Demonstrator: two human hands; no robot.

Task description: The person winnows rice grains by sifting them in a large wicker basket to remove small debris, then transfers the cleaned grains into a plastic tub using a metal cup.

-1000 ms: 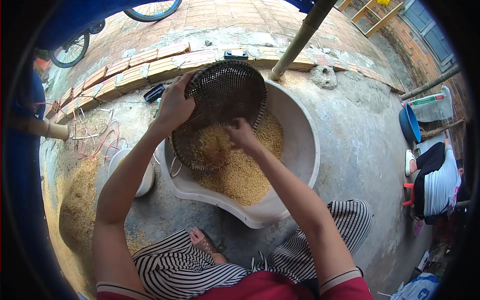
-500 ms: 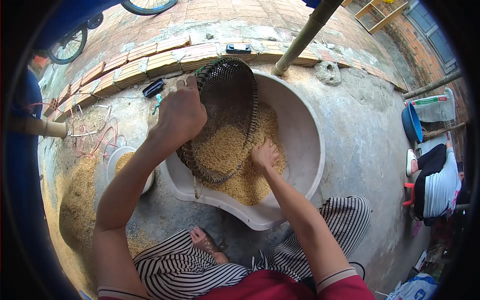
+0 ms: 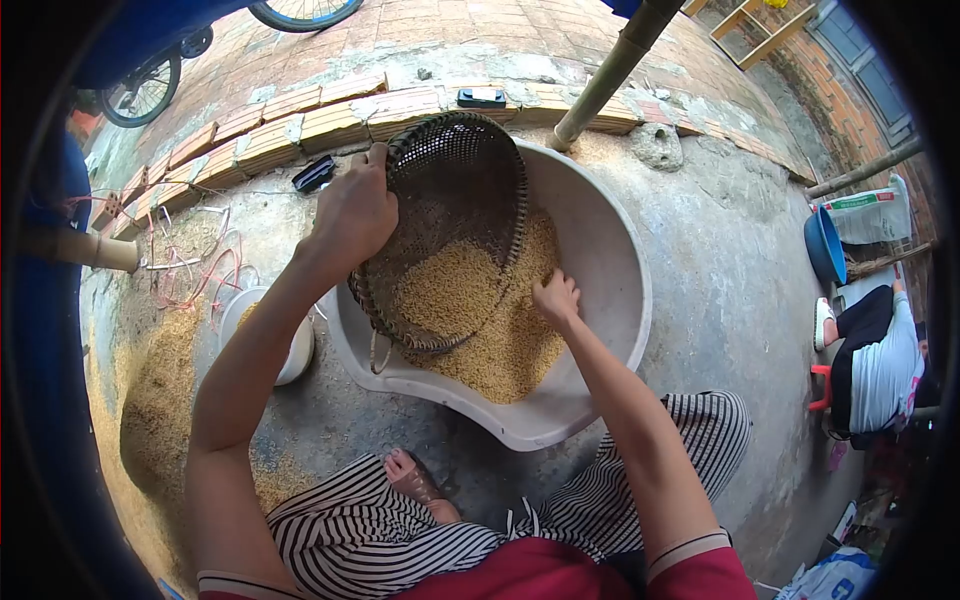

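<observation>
A round woven bamboo sieve (image 3: 440, 210) is tilted over a pale plastic basin (image 3: 612, 250). Its left rim is gripped by my left hand (image 3: 358, 215), with the fingers wrapped round the edge. Yellow-brown grain (image 3: 500, 372) lies heaped in the basin, and more of it rests in the lower part of the sieve. My right hand (image 3: 557, 298) is just above the grain, right of the sieve, its fingers curled in. Whatever those fingers hold, if anything, is hidden.
A white bucket (image 3: 298, 355) holding grain stands left of the basin. Husks (image 3: 160, 400) are piled at the far left. A bamboo pole (image 3: 615, 75) and low brick edging (image 3: 330, 128) lie beyond. At right, another person (image 3: 880, 360) sits near a blue basin (image 3: 825, 247).
My right hand has moved slightly up and right from the grain, and its spread fingers have curled in. The sieve has shifted a little, still held by my left hand.
</observation>
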